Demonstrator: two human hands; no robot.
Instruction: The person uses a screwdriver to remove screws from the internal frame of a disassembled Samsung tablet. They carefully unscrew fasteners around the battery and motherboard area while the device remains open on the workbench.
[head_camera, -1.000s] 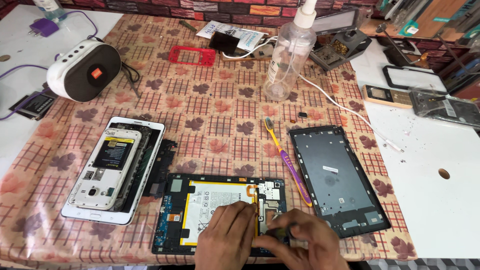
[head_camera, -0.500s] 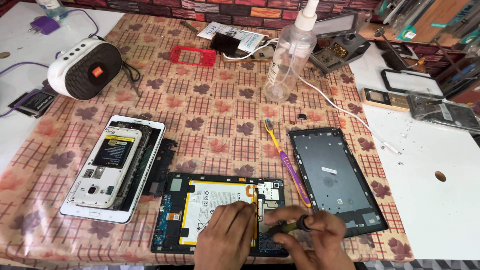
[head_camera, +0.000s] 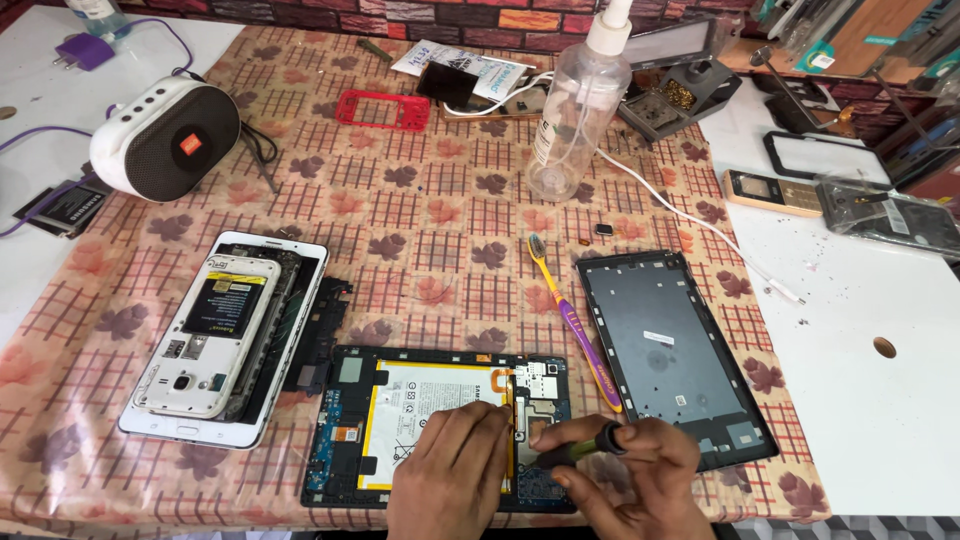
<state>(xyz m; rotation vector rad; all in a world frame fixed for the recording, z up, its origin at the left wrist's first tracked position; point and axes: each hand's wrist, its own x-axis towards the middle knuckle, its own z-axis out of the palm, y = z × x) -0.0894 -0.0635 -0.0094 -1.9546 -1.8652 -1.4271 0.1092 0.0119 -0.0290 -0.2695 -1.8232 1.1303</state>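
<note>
Patterned plastic cloth (head_camera: 420, 190) covers the bench. An opened tablet (head_camera: 440, 420) lies directly under both hands. It is pressed flat by the left hand (head_camera: 450, 480), fingers extended on the battery. A dark screwdriver (head_camera: 575, 450) is gripped by the right hand (head_camera: 630, 485), tip on the board. Just beyond the right hand, a toothbrush (head_camera: 570, 315) and back cover (head_camera: 670, 355) are seen; left of the left hand, an opened white phone (head_camera: 215, 335).

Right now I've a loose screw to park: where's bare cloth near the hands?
Bare cloth lies between the opened tablet, toothbrush and spray bottle, and left of the white phone. Crowded around both hands and the back cover.
</note>
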